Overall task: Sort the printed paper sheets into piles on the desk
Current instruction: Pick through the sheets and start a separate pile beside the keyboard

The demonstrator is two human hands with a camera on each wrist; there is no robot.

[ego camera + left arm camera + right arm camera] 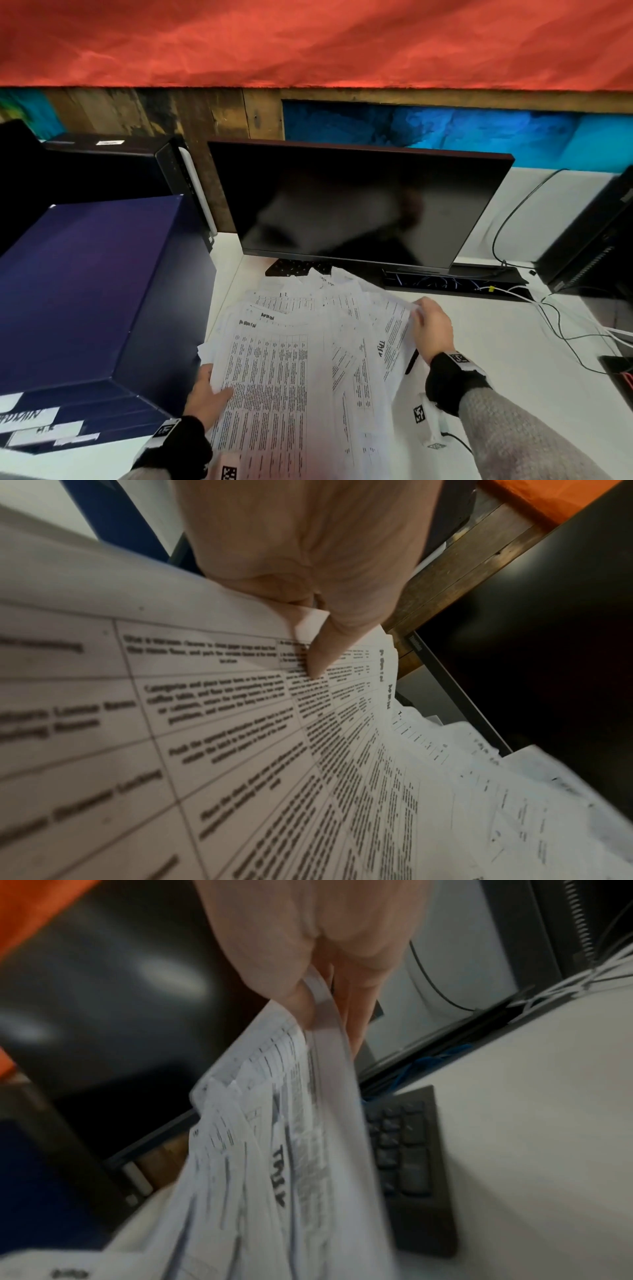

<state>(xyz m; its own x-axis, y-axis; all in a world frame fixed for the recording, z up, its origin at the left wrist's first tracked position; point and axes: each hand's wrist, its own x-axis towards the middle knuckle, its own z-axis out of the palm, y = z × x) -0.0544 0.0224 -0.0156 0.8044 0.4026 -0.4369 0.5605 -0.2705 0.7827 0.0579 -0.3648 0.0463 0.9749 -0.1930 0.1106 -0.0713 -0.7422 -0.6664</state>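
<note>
Sheets (pixel 291 359) fanned between hands, left hand (pixel 205 394) gripping near edge, right hand (pixel 433 329) pinching far corner

White, black-printed sheets (pixel 284 370); navy box (pixel 96 281)

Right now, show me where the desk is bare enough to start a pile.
Bare desk lies right of the right hand, between the cable tray and the near edge; cables cross its far right. Left is crowded: the fanned sheets butt against the blue box.
</note>
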